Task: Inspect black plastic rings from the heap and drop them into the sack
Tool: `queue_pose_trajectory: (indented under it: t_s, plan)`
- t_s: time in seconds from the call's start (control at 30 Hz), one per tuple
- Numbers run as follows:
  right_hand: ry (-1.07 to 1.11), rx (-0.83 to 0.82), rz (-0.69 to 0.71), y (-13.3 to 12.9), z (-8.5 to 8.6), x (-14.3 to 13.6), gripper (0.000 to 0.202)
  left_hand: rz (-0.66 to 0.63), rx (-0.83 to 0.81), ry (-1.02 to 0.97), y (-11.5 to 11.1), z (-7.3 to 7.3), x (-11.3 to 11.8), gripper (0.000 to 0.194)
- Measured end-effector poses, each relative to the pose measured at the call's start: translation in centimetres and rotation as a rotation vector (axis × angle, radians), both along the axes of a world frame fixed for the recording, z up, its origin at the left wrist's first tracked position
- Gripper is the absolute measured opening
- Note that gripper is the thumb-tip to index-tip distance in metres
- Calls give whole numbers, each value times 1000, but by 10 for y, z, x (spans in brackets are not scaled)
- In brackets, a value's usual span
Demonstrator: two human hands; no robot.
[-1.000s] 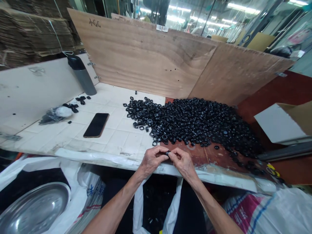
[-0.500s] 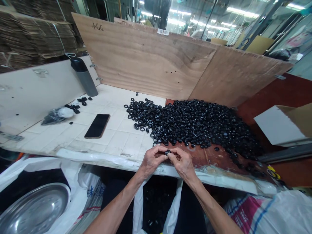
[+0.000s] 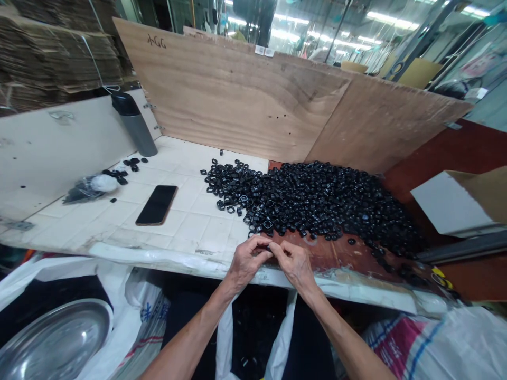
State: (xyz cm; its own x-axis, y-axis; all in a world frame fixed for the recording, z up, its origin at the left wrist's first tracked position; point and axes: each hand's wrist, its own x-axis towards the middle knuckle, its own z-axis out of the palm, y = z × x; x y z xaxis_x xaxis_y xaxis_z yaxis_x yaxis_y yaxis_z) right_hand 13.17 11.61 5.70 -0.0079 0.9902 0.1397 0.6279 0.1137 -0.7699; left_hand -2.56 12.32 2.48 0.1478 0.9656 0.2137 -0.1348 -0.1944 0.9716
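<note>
My left hand (image 3: pixel 246 261) and my right hand (image 3: pixel 295 265) meet over the table's front edge, both closed in a pinch. Between their fingertips is a small black ring-shaped part (image 3: pixel 269 247), mostly covered by the fingers. Just beyond my hands spreads a large pile of similar black rings (image 3: pixel 317 198), some lying loose at its left side. Below my hands, an open white sack (image 3: pixel 225 338) hangs between the knees with dark pieces inside.
A phone (image 3: pixel 157 205) lies left of the pile. Farther left are a grey bottle (image 3: pixel 138 129) and a plastic bag of black pieces (image 3: pixel 85 189). A wooden board (image 3: pixel 237 95) closes off the back. At right stands a box (image 3: pixel 447 203); a metal basin (image 3: pixel 59 338) is at lower left.
The fingertips have closed further over the black ring, so less of it shows. My right fingers have shifted slightly left. The view has moved a little.
</note>
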Motion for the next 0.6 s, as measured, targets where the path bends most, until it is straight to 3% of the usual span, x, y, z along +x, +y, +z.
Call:
queue_pose_trajectory:
  t_s: [0.1,0.17,0.27,0.43,0.5,0.6]
  plan:
    - [178,-43,32,0,-3,3,30,-28,-18,-42,-1,1,0,19]
    - [252,-30,97,-1,-5,6,31,-46,-27,-69,-1,0,1,20]
    - [215,-12,136,-3,-6,8,25,-28,10,-34,-1,-2,0,18]
    - [46,-17,36,-3,-4,3,34,58,159,112,1,-5,-1,14]
    - [0,2,19,-3,-4,3,42,59,149,106,1,-4,-1,15]
    - [110,-23,32,-4,-5,7,35,17,53,61,0,-1,-1,17]
